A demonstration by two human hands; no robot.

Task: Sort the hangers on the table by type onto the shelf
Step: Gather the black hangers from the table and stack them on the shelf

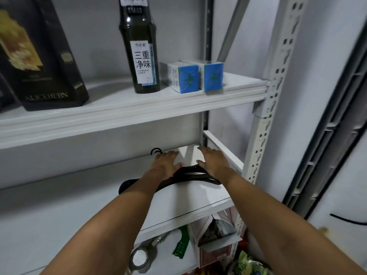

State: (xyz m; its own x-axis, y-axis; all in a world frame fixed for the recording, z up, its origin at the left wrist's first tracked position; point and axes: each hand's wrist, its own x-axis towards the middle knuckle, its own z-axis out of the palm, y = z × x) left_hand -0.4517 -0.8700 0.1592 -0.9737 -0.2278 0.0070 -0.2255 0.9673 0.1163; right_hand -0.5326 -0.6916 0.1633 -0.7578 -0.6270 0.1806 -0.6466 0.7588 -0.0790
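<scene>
Two bare forearms reach forward from the bottom of the view, passing over the lowest board, where a roll of tape (139,259), a green packet (181,245) and an opened carton (216,231) lie. Beyond these, on the middle shelf (79,197) near its right end, a small stack of black hangers (186,175) lies flat, hooks (155,150) pointing to the back. The left hand (166,161) and the right hand (214,162) both lie palm-down on the stack, fingers stretched forward and nearly straight, pressing rather than gripping; neither curls round anything. This looks like the setting-down step, with the stack being squared up in its place. The next move probably calls for lifting both palms off without dragging the hangers askew, then going for another kind from the table, which is out of view. Farther up, the top shelf (119,108) carries a tall dark box (39,56), a dark bottle (142,56) and two small blue-ended boxes (191,77).
</scene>
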